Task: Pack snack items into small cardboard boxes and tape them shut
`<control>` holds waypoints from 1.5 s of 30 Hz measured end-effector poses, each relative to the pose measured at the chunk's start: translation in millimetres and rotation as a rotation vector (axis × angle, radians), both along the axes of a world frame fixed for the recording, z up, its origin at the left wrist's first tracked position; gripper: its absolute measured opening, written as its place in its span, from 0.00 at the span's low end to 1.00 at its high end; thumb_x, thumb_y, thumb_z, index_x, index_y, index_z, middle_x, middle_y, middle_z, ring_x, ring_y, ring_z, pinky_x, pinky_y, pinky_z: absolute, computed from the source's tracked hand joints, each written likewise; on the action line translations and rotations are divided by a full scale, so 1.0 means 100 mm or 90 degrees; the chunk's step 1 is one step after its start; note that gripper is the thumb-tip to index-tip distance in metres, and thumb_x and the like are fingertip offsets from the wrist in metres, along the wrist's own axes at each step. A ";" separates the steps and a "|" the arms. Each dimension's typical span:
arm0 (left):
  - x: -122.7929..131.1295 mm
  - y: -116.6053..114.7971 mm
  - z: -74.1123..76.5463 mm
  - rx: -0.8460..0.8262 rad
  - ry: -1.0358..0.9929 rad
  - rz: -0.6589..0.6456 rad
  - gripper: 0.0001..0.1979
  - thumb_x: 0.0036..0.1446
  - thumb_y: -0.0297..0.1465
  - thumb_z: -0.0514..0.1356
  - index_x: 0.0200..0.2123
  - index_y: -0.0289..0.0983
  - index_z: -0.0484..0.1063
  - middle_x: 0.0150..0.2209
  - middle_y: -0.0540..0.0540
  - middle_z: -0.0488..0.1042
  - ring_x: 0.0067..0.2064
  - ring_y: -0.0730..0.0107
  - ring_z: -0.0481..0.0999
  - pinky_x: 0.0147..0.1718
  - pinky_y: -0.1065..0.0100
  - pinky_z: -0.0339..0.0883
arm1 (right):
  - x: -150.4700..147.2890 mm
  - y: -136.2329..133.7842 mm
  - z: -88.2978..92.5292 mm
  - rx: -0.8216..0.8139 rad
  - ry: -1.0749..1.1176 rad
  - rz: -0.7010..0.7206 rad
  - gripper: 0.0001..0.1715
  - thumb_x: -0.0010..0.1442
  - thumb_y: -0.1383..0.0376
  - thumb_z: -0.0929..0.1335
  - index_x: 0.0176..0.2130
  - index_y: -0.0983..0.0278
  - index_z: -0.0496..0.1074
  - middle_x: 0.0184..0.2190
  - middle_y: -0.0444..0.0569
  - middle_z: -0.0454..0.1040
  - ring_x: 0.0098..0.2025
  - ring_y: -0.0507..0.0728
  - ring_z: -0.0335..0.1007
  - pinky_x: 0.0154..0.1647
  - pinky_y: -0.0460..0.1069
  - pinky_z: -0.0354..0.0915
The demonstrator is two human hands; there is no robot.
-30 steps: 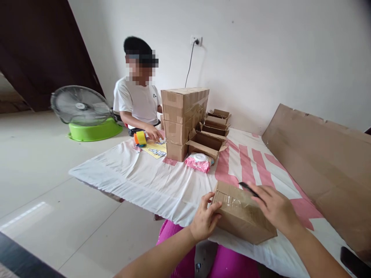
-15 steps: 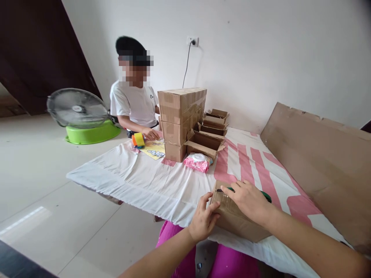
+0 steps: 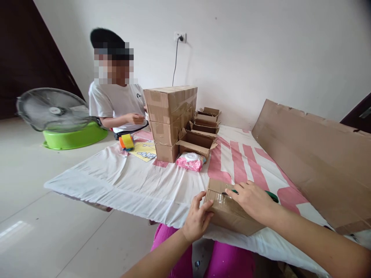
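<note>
A small taped cardboard box [image 3: 224,211] lies at the near edge of the cloth-covered table [image 3: 130,181]. My left hand [image 3: 197,221] is closed on the box's left end, thumb on top. Over the top of the box lies my right hand [image 3: 251,200], its fingers curled round a green-handled tool [image 3: 272,196] whose thin dark tip points left along the taped seam. What kind of tool it is I cannot make out.
Farther back stand a stack of three sealed boxes [image 3: 169,116], several open boxes [image 3: 197,141], a pink packet [image 3: 189,161], a tape dispenser [image 3: 126,141] and a yellow sheet [image 3: 143,150]. A person [image 3: 116,104] sits behind them. A fan [image 3: 52,110] and green basin [image 3: 75,137] stand left. A big cardboard sheet [image 3: 313,154] leans at the right.
My right hand slid from the box's right side leftward across its top with the tool. My left hand stayed. The other person's hand lifted off the table. The view swung right.
</note>
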State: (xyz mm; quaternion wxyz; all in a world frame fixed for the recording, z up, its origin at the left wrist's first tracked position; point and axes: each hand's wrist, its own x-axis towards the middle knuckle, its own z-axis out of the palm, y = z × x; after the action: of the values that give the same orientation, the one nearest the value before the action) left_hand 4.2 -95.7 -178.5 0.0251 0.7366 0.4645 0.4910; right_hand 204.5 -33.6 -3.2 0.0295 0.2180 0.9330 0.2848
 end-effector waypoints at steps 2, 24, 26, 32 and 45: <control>0.00 0.00 0.00 0.004 -0.001 0.000 0.24 0.59 0.23 0.55 0.57 0.44 0.56 0.60 0.36 0.54 0.60 0.53 0.62 0.51 0.50 0.67 | 0.05 -0.01 0.01 0.005 -0.003 -0.003 0.21 0.58 0.75 0.63 0.50 0.62 0.70 0.33 0.48 0.76 0.32 0.56 0.71 0.32 0.52 0.60; 0.07 -0.01 0.04 0.005 0.069 0.037 0.20 0.61 0.25 0.55 0.56 0.42 0.60 0.60 0.37 0.55 0.60 0.54 0.61 0.51 0.51 0.68 | 0.50 -0.20 0.17 -0.047 -0.038 -0.088 0.22 0.56 0.77 0.66 0.49 0.61 0.72 0.32 0.46 0.76 0.32 0.56 0.73 0.31 0.51 0.61; 0.08 -0.01 0.05 0.005 0.069 0.041 0.19 0.61 0.25 0.55 0.55 0.42 0.60 0.59 0.38 0.56 0.59 0.54 0.62 0.50 0.51 0.68 | 0.59 -0.21 0.17 -0.059 -0.044 -0.121 0.22 0.55 0.78 0.66 0.47 0.59 0.73 0.31 0.45 0.76 0.32 0.56 0.73 0.30 0.51 0.61; 0.11 0.00 0.05 0.009 0.049 0.016 0.20 0.62 0.24 0.53 0.56 0.42 0.58 0.58 0.38 0.58 0.59 0.57 0.62 0.51 0.53 0.69 | 0.93 -0.28 0.19 -0.108 -0.026 -0.173 0.29 0.53 0.82 0.64 0.48 0.57 0.73 0.32 0.44 0.76 0.33 0.55 0.73 0.32 0.50 0.60; 0.16 0.02 0.00 0.006 -0.004 -0.007 0.21 0.62 0.22 0.52 0.57 0.41 0.57 0.58 0.37 0.57 0.58 0.61 0.64 0.50 0.58 0.69 | 1.08 -0.31 0.32 -0.106 0.058 -0.201 0.32 0.56 0.79 0.63 0.54 0.53 0.69 0.30 0.42 0.72 0.31 0.54 0.69 0.31 0.49 0.58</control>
State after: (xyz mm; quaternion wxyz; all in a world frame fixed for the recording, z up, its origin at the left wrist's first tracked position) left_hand 20.1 -94.2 -179.0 0.0257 0.7376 0.4580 0.4954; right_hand 312.6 -64.2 28.8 0.0493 0.3714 0.9079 0.1880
